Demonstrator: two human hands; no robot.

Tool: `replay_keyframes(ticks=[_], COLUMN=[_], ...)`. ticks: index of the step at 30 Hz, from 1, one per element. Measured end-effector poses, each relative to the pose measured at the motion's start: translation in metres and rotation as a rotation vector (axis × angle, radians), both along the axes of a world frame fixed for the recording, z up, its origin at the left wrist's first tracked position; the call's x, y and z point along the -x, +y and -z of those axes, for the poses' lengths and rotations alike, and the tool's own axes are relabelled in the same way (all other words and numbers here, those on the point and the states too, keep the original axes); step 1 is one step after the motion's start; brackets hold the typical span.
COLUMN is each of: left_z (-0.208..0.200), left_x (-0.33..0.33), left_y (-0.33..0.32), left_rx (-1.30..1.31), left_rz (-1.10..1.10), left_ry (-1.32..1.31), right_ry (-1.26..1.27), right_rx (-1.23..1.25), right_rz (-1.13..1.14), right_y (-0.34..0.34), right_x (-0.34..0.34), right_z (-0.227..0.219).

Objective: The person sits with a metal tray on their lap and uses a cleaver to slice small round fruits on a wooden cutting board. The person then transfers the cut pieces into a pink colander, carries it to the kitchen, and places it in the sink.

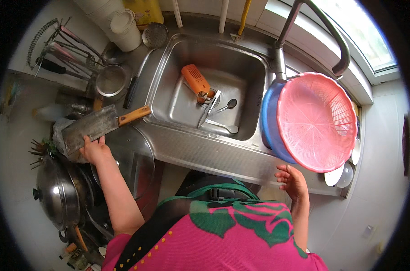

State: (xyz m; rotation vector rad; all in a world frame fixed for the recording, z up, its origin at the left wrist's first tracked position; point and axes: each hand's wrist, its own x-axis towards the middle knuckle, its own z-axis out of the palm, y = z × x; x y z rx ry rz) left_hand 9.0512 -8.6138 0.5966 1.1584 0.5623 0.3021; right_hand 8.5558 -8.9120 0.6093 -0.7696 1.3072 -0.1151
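A cleaver [92, 128] with a dark, worn blade and a wooden handle lies across the view left of the sink, its handle pointing right to the sink rim. My left hand [95, 150] grips the blade at its near edge, with fingertips showing on the metal. My right hand [294, 180] is raised in front of the counter, empty, its fingers loosely bent and apart. Inside the steel sink [169, 106] lie an orange slotted utensil holder [195, 79], a knife [208, 109], a dark-bowled spoon [231, 104] and a pale spoon [232, 129].
Right of the sink, a pink basket [315, 122] sits in a blue basin [273, 122] below the faucet [279, 58]. At left are hanging utensils [62, 49], a strainer [111, 81], a glass lid [139, 158] and a lidded pot [56, 194]. White buckets [123, 27] stand behind.
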Motion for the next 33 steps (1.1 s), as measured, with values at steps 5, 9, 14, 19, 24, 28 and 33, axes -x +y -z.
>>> replay_keyframes(ticks=[5,9,14,19,24,28,33], left_z=[0.013,0.047,0.058,0.067,0.078,0.066,0.023], left_x=[-0.011,-0.034,-0.038,-0.045,-0.041,-0.032,0.022], left_y=[0.004,0.031,0.029,0.029,0.044,0.05,-0.004], left_rx=[0.015,0.182,0.177,0.087,0.095,0.056,-0.338], left_rz=[0.063,0.183,0.187,0.124,0.192,0.132,-0.052], left_ry=[0.105,0.149,0.188,0.251,0.239,0.217,0.099], right_ry=[-0.09,-0.111,-0.087,0.054,0.285,0.398,0.459], right_rx=[0.197,0.328,0.39,0.56,0.89,0.913,1.105], right_rz=[-0.233,-0.339,-0.525,-0.83,-1.072,-1.223,-1.207], right_y=[-0.007,-0.009,-0.027,-0.054,-0.062,-0.056,-0.048], right_x=[-0.063,-0.124,-0.188,-0.24,-0.288,-0.31,-0.313], right_z=[0.014,0.021,0.052,0.124,0.195,0.226,0.263])
